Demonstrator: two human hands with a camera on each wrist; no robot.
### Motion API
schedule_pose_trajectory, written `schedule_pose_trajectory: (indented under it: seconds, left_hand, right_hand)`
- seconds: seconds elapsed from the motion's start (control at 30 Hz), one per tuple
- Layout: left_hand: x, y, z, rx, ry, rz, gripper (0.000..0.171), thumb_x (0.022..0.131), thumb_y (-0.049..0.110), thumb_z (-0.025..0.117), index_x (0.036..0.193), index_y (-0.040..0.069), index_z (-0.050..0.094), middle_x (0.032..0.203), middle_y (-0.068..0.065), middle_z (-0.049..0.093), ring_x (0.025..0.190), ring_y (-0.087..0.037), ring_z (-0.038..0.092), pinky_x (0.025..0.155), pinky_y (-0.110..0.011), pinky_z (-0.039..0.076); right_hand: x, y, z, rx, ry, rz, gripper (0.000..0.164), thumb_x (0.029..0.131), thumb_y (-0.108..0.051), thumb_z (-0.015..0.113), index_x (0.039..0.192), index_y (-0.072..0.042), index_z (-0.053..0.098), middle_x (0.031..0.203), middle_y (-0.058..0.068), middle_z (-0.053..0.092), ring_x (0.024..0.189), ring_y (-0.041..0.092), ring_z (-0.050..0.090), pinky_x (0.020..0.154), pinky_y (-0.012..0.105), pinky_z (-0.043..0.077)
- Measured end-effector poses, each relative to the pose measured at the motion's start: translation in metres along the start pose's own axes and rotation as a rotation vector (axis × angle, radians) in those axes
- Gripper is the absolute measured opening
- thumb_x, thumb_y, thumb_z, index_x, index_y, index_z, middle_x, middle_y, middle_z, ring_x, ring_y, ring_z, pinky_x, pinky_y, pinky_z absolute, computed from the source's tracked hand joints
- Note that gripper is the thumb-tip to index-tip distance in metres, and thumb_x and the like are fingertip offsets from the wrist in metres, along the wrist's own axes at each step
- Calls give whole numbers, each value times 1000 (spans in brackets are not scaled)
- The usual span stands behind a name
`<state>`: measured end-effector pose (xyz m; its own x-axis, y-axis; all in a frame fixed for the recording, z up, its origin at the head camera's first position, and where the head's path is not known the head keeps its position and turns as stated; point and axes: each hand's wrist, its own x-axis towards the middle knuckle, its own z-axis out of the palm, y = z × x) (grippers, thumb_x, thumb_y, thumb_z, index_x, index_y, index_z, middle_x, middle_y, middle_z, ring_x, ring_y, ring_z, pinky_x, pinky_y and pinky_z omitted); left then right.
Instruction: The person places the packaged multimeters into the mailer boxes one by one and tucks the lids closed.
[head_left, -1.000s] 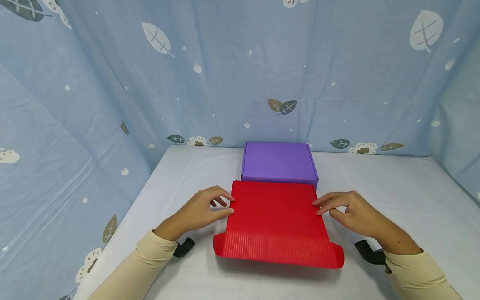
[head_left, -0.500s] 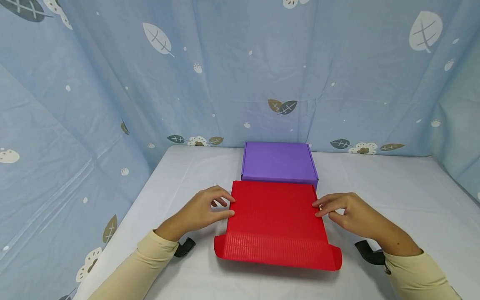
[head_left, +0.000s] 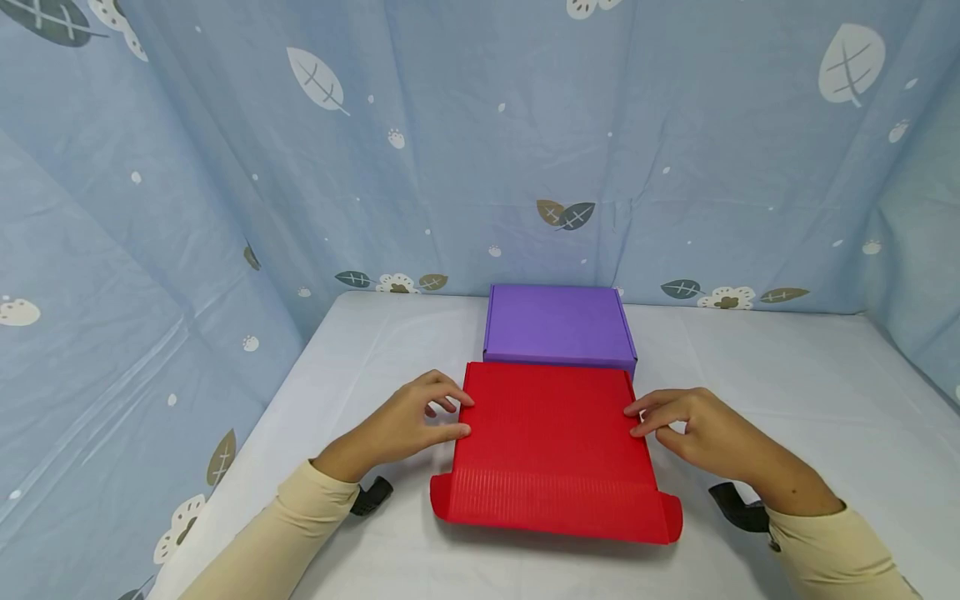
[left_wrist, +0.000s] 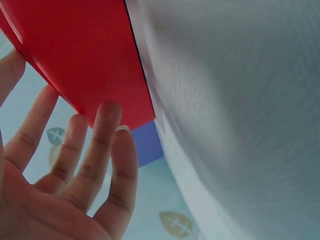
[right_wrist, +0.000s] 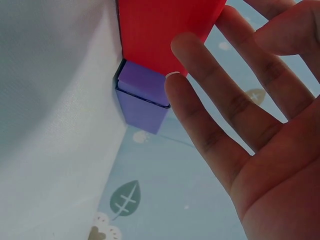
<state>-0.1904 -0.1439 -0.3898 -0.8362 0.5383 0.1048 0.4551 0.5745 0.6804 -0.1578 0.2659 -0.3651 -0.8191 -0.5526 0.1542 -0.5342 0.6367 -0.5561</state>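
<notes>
A red cardboard box (head_left: pixel 551 417) lies in the middle of the white table, its lid panel lying over the top. Toward me the lid's ribbed front flap (head_left: pixel 555 504) sticks out, with a rounded tab at each end. My left hand (head_left: pixel 405 423) touches the lid's left edge with thumb and fingertips. At the opposite edge, fingertips of my right hand (head_left: pixel 693 429) rest on the lid. In the left wrist view, extended fingers reach up beside the red side wall (left_wrist: pixel 100 60). The right wrist view shows similarly loose fingers (right_wrist: pixel 210 120) along the other side wall.
Directly behind the red box is a closed purple box (head_left: pixel 558 325). White cloth covers the table (head_left: pixel 787 375), and a blue leaf-patterned curtain (head_left: pixel 465 150) hangs behind and at both sides. Black wrist mounts (head_left: pixel 371 497) show below the cuffs.
The front flap has dipped slightly and its right end has shifted a little left. Both hands stay at the lid's edges with only tiny shifts. The purple box has not moved.
</notes>
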Motion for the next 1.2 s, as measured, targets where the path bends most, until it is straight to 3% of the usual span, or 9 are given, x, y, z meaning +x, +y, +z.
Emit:
schedule_pose_trajectory:
  seconds: [0.17,0.27,0.43,0.53,0.8,1.0,1.2]
  left_hand:
    - [-1,2,0,30,3,0,33,84,27,81,115,22,71,118,7,58,100,-13,64,87,-37,56]
    - [-2,5,-1,84,9,40,29,85,26,81,113,22,72,114,6,58,97,-14,62,82,-32,55]
    - [-9,17,1,250,-7,126,19,89,23,76,108,24,75,102,8,59,87,-8,59,72,-21,52]
    - [-14,29,4,378,-43,159,21,90,25,74,111,24,75,99,8,61,82,-7,58,70,-19,50]
    - [-36,52,10,658,-107,169,52,85,52,73,130,27,68,100,4,73,90,-10,68,85,-38,54]
    - [-48,58,14,729,-181,127,91,71,74,72,146,26,53,102,3,73,89,-10,69,80,-40,51]
    - [-52,60,19,784,-176,159,103,65,73,78,148,21,49,101,2,73,89,-12,70,79,-37,51]
  right_hand:
    - [0,-1,0,-2,-9,25,36,80,13,67,97,-15,81,114,10,72,108,35,67,74,24,58]
    - [0,-1,0,-3,-11,27,35,80,12,68,98,-15,81,114,10,72,108,35,67,73,25,59]
    - [0,-1,2,-3,-13,21,36,80,13,68,98,-15,81,115,10,72,108,35,66,73,26,59]
    - [1,-2,2,-4,-19,31,34,81,12,68,98,-14,81,115,11,72,108,36,66,73,28,60]
    - [2,-2,3,-12,-25,44,32,81,10,67,97,-14,81,116,12,71,109,37,66,73,30,61]
    - [1,-3,3,-5,-26,65,32,82,9,68,98,-15,81,117,12,71,110,37,65,73,31,61]
    - [0,-4,1,-19,-21,64,31,81,9,70,98,-14,81,116,11,71,109,36,66,72,31,61]
